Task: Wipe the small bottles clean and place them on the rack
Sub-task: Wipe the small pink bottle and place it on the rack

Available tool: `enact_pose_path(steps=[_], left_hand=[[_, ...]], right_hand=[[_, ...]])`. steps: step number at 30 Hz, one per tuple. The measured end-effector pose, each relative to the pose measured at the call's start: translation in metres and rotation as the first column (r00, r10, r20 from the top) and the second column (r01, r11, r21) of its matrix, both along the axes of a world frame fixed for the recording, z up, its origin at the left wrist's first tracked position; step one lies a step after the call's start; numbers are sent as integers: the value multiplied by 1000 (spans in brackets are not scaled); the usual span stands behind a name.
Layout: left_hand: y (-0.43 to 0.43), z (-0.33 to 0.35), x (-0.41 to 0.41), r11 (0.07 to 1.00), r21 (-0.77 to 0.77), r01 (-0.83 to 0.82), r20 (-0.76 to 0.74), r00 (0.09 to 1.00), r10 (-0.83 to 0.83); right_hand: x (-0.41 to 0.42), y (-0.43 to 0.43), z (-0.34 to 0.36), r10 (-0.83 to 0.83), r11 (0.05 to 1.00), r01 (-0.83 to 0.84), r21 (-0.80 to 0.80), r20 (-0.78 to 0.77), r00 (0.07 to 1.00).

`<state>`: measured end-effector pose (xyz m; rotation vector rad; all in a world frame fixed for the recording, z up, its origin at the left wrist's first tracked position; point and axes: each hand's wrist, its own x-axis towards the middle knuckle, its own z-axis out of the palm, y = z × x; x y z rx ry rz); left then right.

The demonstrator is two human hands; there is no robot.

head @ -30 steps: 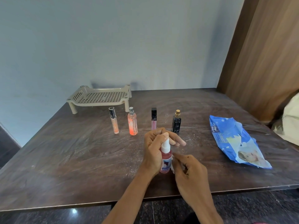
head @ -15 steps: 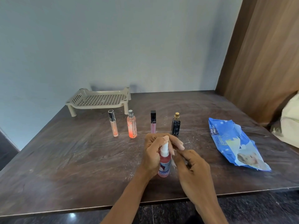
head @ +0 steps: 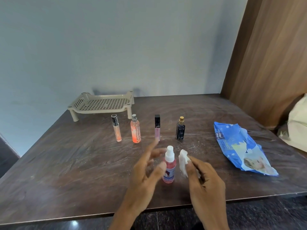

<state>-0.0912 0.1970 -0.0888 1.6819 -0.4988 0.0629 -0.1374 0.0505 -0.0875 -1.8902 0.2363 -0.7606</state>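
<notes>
Left hand (head: pixel 146 170) has just let go — fingers spread — leaving the pink spray bottle (head: pixel 169 166) upright on the desk (head: pixel 66 171), well short of the rack (head: pixel 101 103); right hand (head: pixel 201 176) pinches the wipe (head: pixel 183 160) — wiping apparently finished.

The left hand (head: pixel 146 173) is motion-blurred; forearms cut off below.

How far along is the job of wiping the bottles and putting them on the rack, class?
Nothing is finished: the beige rack holds no bottles. In hand: the red spray bottle stands on the table, the left hand open beside it, while the right hand pinches a white wipe. Left: racking it, then four bottles in the row behind.
</notes>
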Motion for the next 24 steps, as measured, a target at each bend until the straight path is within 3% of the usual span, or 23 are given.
enact_pose_path(steps=[2, 5, 10, 16, 21, 24], left_hand=[[2, -9, -5, 986, 164, 37, 10, 999, -39], [-5, -11, -4, 959, 273, -78, 135, 990, 42], [-11, -14, -2, 945, 279, -169, 174, 977, 123], [-14, -16, -3, 938, 286, -193, 242, 962, 124], [-16, -21, -1, 953, 245, -178, 229, 966, 122], [-16, -20, 0, 961, 226, -160, 213, 971, 111]], right_hand=[[-3, 7, 7, -7, 1000, 6, 18, 63, 998], [-7, 21, 8, 19, 999, -16, -35, 89, 996], [-7, 29, 1, -47, 989, 62, -131, 110, 993], [20, 15, 16, 41, 956, -44, -290, -16, 999], [0, 26, 6, -87, 921, 119, -372, 103, 991], [-1, 27, 4, -91, 916, 131, -379, 122, 988]])
